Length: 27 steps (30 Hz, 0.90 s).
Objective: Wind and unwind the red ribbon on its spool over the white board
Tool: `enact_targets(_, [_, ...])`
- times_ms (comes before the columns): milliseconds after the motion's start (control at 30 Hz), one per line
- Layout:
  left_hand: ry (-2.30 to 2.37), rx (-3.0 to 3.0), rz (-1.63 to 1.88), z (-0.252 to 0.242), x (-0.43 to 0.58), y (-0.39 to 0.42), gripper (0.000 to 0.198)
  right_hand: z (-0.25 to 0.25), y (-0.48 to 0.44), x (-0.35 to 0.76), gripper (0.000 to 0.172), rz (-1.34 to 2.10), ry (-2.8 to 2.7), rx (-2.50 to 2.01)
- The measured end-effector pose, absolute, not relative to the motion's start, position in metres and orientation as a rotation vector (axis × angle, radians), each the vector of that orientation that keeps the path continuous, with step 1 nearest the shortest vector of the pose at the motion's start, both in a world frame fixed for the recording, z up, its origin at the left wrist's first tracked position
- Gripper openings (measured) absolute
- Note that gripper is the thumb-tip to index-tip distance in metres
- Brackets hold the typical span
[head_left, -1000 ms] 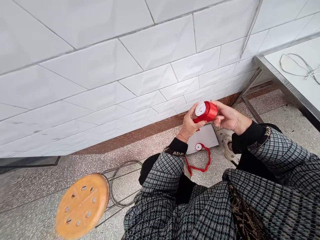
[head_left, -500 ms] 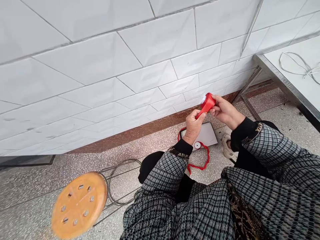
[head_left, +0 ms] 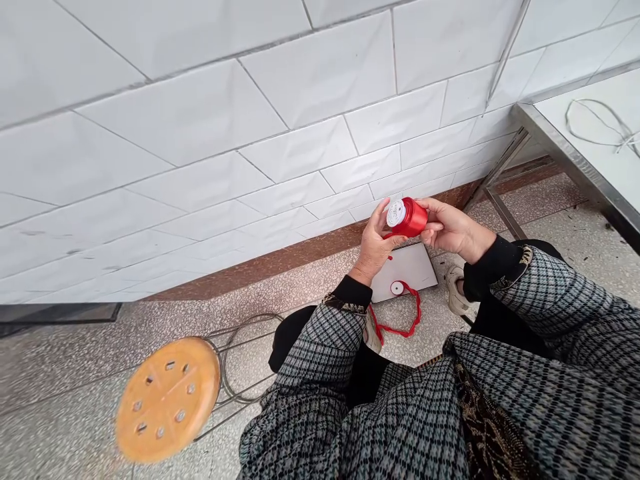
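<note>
A roll of red satin ribbon is held up between my hands, its white printed end facing left. My right hand grips the roll from the right, thumb on top and fingers curled beneath. My left hand is closed around the left side, its thumb below the white end and its fingers behind it. A bit of red ribbon shows by the left thumb. Below the hands, a flat white box or board with dark edges lies on the floor. On its near edge rests a small white disc with a twisted red ribbon trailing from it.
An orange round-topped stool with metal legs lies tipped over at lower left. A metal-framed table with a white cable on it stands at right. White tiled wall rises ahead, close beyond the hands.
The ribbon roll has turned so its white end shows more fully. My left hand has shifted left and spread from pinching the ribbon strip to around the roll's end.
</note>
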<state>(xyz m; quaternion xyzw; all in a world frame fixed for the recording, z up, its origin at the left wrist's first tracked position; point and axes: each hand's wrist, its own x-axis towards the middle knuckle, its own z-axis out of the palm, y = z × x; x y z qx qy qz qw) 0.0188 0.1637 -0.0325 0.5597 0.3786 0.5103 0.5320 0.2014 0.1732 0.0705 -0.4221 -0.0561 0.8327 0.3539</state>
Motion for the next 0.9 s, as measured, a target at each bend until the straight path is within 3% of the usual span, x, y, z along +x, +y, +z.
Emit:
enact_targets(133, [0.819, 1.409, 1.138, -0.027, 0.01, 0.163, 0.118, 0.069, 0.17, 0.2, 0.008, 2.231, -0.102, -1.066])
enact_targets(367, [0.824, 1.458, 1.14, -0.03, 0.006, 0.167, 0.111, 0.072, 0.167, 0.2, 0.012, 2.264, -0.106, -1.095])
enact_targets(633, [0.985, 1.031, 1.218, -0.029, 0.037, 0.154, 0.075, 0.067, 0.145, 0.173, 0.026, 1.834, -0.469, -1.109])
enact_targets(900, [1.074, 1.011, 1.186, -0.018, 0.046, 0.148, 0.048, 0.055, 0.183, 0.192, 0.029, 1.66, -0.213, -1.15])
